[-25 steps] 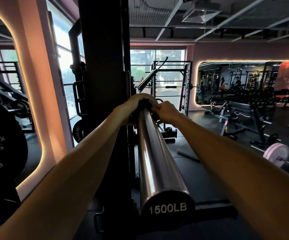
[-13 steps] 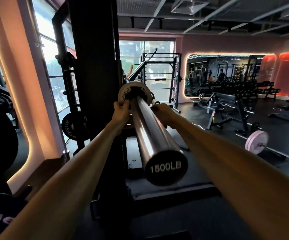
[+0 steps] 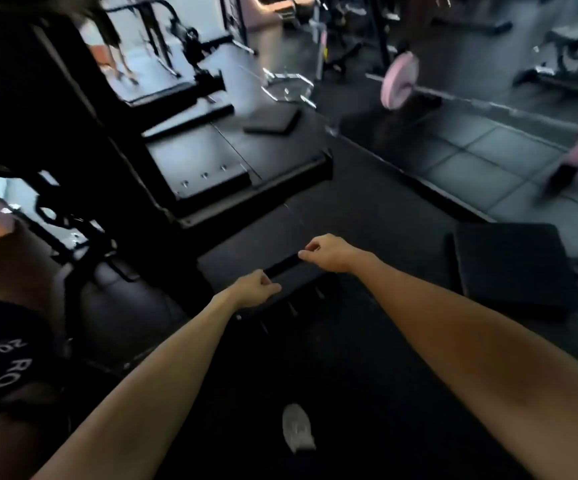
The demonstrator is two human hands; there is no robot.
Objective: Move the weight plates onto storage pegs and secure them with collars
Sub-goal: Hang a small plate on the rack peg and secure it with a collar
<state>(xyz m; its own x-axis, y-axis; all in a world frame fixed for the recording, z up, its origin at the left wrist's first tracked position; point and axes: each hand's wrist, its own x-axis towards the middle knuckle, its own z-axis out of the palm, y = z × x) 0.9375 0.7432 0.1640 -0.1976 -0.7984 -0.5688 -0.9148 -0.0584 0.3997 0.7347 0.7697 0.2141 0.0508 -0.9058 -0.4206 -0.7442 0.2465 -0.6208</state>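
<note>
Head view, frame motion-blurred. Both bare forearms reach forward and down over dark rubber floor (image 3: 367, 209). Left hand (image 3: 256, 289) and right hand (image 3: 329, 252) each have fingers curled, pinching opposite ends of a thin dark object (image 3: 282, 265) seen edge-on between them (likely a small weight plate; blur and low light prevent confirming). It is held above the floor, in front of the rack base.

Black weight plate (image 3: 10, 355) with white lettering sits at lower left, partly cut off by the frame edge; whether it is on a peg cannot be told. Black rack upright (image 3: 83, 109) rises at left, its bolted base plate (image 3: 208, 168) on the floor beyond the hands.

A pink plate (image 3: 398, 81) on a barbell (image 3: 488, 103) lies on the floor at upper right, well apart from the hands. Square black pad (image 3: 512, 268) lies right of the right forearm. A light shoe (image 3: 298, 427) shows at bottom centre.
</note>
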